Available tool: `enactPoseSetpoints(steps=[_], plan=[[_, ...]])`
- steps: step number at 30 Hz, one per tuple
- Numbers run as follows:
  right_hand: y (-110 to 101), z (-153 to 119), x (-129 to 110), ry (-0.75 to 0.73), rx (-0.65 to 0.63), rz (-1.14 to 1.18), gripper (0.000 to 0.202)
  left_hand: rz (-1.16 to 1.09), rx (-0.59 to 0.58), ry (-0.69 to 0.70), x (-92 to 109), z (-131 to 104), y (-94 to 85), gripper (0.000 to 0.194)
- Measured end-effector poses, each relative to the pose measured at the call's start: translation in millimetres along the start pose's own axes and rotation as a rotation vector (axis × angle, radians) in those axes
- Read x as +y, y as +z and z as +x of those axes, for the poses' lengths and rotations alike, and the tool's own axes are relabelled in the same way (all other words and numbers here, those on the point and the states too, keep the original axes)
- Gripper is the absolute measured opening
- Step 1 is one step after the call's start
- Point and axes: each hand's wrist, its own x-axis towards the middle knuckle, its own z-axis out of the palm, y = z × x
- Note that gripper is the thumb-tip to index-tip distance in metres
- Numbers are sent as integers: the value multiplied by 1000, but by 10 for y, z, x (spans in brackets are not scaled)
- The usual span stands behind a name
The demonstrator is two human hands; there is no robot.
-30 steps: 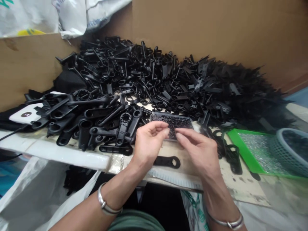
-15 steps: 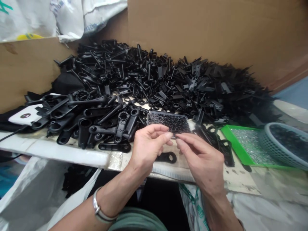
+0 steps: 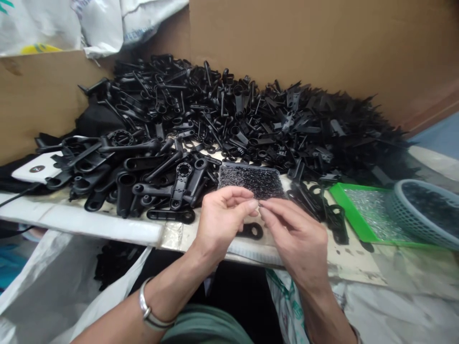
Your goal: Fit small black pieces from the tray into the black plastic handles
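My left hand (image 3: 225, 217) and my right hand (image 3: 292, 229) meet fingertip to fingertip over the table's front part. Each is closed in a pinch of thumb and forefinger. Something tiny and dark seems to sit between the tips, too small to name. Just behind the fingers stands a clear box (image 3: 251, 179) full of small dark pieces, perhaps screws. Beneath my hands a black plastic arm with a ring end (image 3: 255, 231) lies flat, partly covered by my left hand.
Black plastic arms (image 3: 125, 188) lie heaped at the left, with a larger pile of black parts (image 3: 229, 110) behind. At the right stand a green tray (image 3: 353, 220) of small shiny pieces and a grey-blue basket (image 3: 419, 215). Cardboard (image 3: 322, 43) walls the back.
My right hand has shifted slightly left, so its fingertips now touch or nearly touch those of my left hand. The view has tilted a little.
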Motion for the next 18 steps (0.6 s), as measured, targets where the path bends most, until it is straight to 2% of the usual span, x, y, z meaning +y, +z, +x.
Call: enactPoseSetpoints(steps=[9,18], plan=[[-14,-45,-31,55,27,-67,8,8,-14,6,-17,-3,16,13],[-17,18,-68,130,-1,-100,7,56,-43,114,-42,-11,29,10]])
